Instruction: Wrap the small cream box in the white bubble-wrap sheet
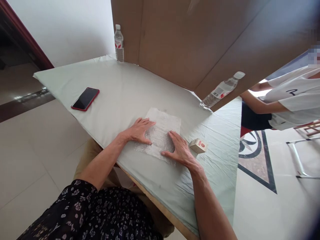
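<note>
A sheet of bubble wrap point(162, 131) lies flat on the pale green tablecloth point(130, 90). My left hand point(140, 130) rests palm down on the sheet's left side, fingers stretched out. My right hand point(178, 149) presses flat on the sheet's near right corner, fingers spread. Neither hand grips anything. A small cream box with a red mark point(198, 145) lies on the cloth just right of my right hand, not touched.
A red phone point(85, 98) lies face up at the table's left. One water bottle point(119, 43) stands at the far corner; another point(221, 90) lies tilted by a brown cardboard panel point(190, 40). A person in a white shirt point(292, 96) sits at right.
</note>
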`<state>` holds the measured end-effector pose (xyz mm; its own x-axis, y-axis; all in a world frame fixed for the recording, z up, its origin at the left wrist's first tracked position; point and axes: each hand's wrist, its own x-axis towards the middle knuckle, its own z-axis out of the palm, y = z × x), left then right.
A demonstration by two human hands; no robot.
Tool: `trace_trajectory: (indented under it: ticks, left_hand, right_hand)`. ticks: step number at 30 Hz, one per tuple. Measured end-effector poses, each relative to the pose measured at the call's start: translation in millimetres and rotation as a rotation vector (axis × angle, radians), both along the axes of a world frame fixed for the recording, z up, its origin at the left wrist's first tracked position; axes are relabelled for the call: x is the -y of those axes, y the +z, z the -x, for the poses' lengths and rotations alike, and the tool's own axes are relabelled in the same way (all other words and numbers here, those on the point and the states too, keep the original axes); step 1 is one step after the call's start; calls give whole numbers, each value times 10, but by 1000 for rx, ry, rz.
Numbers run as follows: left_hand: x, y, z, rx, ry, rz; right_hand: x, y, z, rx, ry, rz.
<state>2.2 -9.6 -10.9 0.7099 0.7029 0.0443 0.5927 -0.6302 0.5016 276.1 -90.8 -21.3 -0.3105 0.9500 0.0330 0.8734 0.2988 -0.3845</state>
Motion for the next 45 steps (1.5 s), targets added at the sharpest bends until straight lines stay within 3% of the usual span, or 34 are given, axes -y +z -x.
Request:
trace_trajectory:
  ticks: [6, 20, 24, 26, 29, 32, 35, 39, 42, 45]
  left_hand:
    - [27, -2, -46, 53, 48, -22]
    - [43, 62, -7, -73, 5, 20]
    - [42, 76, 5, -75, -17, 29]
    - [44, 94, 7, -71, -19, 36]
    - [48, 114, 7, -72, -17, 45]
    - [47, 113, 3, -75, -16, 44]
    - [40, 98, -1, -76, -8, 43]
    - [25, 72, 3, -62, -12, 28]
    - [16, 43, 6, -47, -13, 10]
    - [14, 22, -3, -37, 1, -9]
  right_hand:
    - [28, -12, 11, 1, -17, 22]
    - [38, 44, 41, 22, -12, 42]
    - [55, 180, -2, -47, -15, -36]
    - [50, 321, -118, -79, -66, -141]
    - [31, 532, -395, 16, -259, -220]
    - [28, 628, -645, 189, -456, -58]
    - [56, 635, -713, 215, -526, 72]
    - [87, 708, -443, 4, -412, -82]
    - [7, 761, -27, -124, -233, -205]
    - [-165, 704, 397, -97, -33, -203]
